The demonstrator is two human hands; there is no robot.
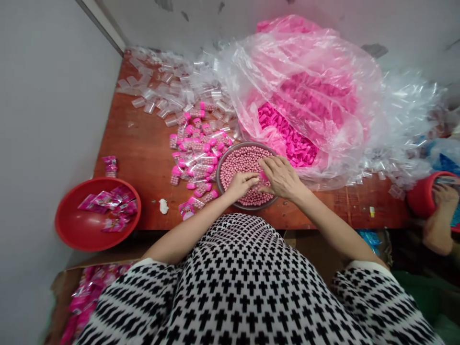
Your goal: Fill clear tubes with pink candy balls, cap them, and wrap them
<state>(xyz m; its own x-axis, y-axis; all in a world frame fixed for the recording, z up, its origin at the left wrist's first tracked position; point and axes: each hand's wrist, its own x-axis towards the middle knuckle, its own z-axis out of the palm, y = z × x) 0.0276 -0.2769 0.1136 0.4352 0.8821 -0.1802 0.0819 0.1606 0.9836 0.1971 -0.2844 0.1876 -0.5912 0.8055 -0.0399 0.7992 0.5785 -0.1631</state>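
My left hand (238,186) is closed in a pinch above a grey bowl (220,178) of small pink beads (244,160). Between both hands shows a pink cap (264,176); the clear container under it is mostly hidden by my fingers. My right hand (282,178) is bent around the cap from the right, fingertips against it. Left of the bowl lies a pile of small clear containers filled with pink beads (201,158), closed with pink caps. Behind the bowl, a large clear plastic bag (341,62) lies open, with loose pink caps (287,134) in its mouth.
Clear empty containers (172,91) are heaped at the back left, more (406,124) at the right. A red basin (72,223) with pink packets (113,206) sits at the left edge of the wooden table (125,129). Another person's hand (445,196) reaches a red container (420,196) far right.
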